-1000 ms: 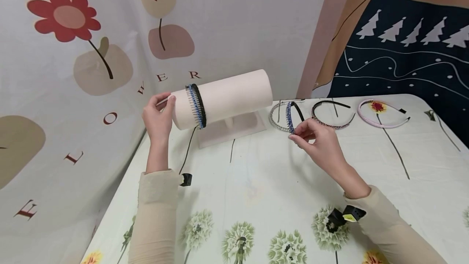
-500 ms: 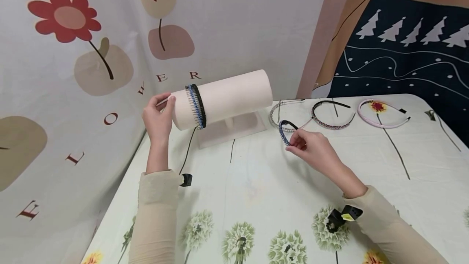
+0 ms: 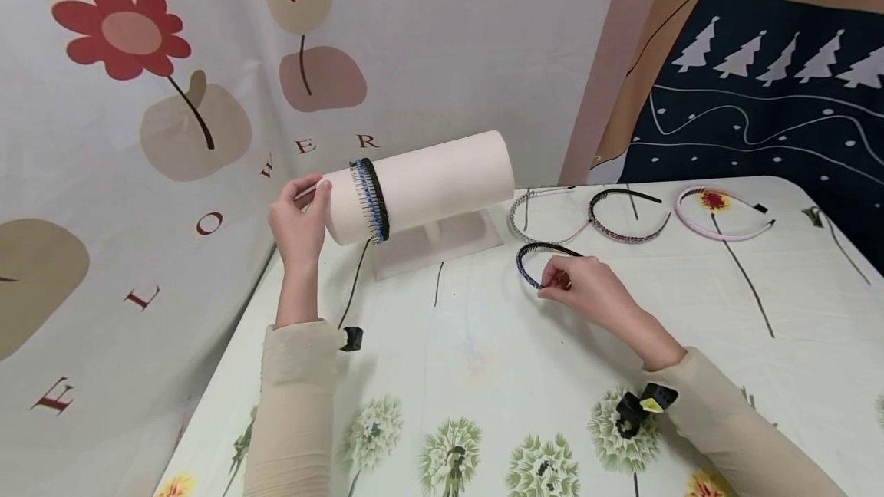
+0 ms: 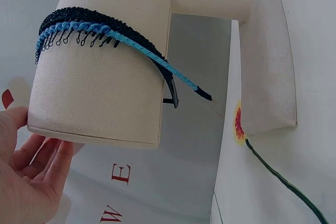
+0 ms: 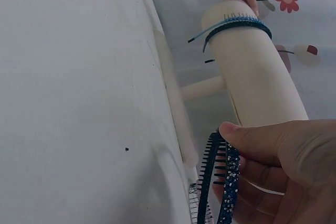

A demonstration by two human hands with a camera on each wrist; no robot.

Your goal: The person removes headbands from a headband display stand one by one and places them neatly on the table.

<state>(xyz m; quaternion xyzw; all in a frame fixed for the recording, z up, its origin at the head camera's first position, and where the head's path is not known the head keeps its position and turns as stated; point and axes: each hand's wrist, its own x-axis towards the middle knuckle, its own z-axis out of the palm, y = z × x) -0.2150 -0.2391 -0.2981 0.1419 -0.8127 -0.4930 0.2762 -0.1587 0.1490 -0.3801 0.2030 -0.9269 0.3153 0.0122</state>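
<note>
My left hand (image 3: 299, 222) grips the left end of a pale cylinder (image 3: 442, 179) on a stand. Around that cylinder, near the hand, sit a light blue headband (image 4: 139, 47) and a black one (image 4: 123, 27), side by side. Between the thumb and fingers of my right hand (image 3: 587, 286) is a dark blue sparkly headband (image 3: 522, 267) with inner teeth, held low over the table to the right of the stand; the right wrist view shows its glittery band (image 5: 229, 187) close up. Part of it is hidden behind the fingers.
Behind the right hand lie a silver headband (image 3: 512, 222), a dark beaded one (image 3: 625, 238) and a pink one (image 3: 697, 230), in a row on the flower-printed cloth (image 3: 449, 359). The stand's flat base (image 3: 407, 255) rests under the cylinder. A printed curtain (image 3: 442, 37) hangs behind.
My right hand has come down and slightly toward me, and the dark blue headband has tilted from upright to flatter. My left hand has stayed in place on the cylinder.
</note>
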